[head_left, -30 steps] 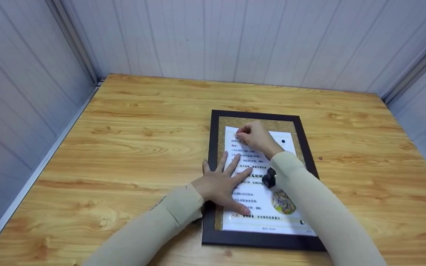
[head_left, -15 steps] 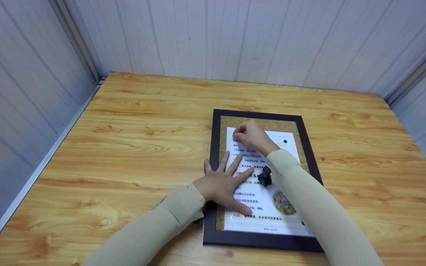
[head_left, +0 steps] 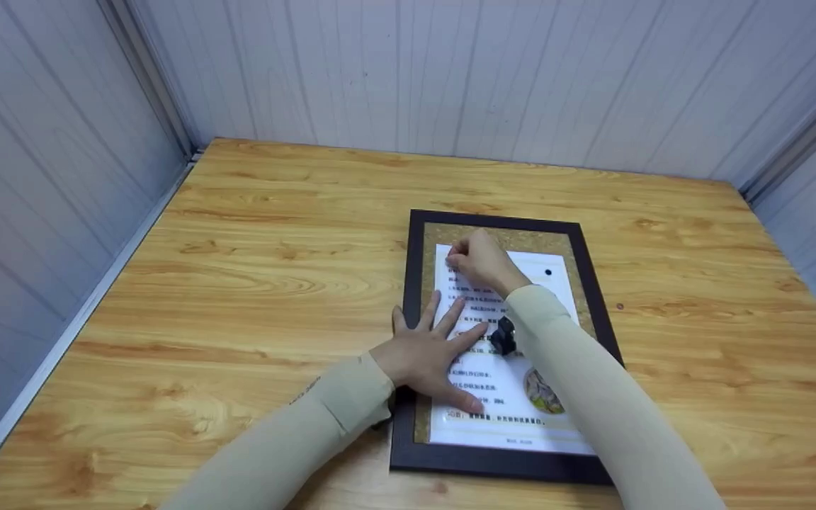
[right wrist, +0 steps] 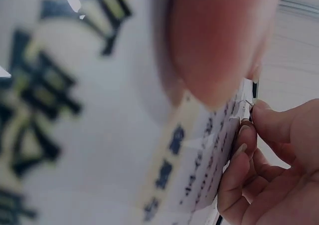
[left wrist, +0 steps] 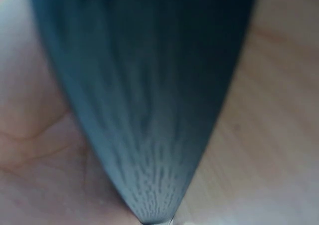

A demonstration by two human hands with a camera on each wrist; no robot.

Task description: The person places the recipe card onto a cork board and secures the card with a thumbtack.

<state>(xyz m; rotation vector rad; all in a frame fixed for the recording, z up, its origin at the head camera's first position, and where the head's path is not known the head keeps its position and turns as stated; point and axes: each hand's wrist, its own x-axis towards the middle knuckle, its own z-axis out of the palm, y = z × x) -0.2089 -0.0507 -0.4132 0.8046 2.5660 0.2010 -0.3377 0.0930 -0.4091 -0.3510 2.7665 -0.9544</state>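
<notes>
Clearly, the left hand (head_left: 422, 359) lies with fingers spread across the printed sheet (head_left: 503, 382) and the edge of the black-framed corkboard (head_left: 479, 460) on the counter (head_left: 273, 283) — the right hand (head_left: 482, 262) pinches a small pin (right wrist: 249, 103) near the sheet's upper-left corner, a round black tack (head_left: 548, 272) at its upper right.

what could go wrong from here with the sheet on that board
The right hand seems to pinch a pin-like thing, so a slip might prick a finger. The left hand presses on the sheet with spread fingers; if it slides, the sheet might shift or crease on the board.
</notes>
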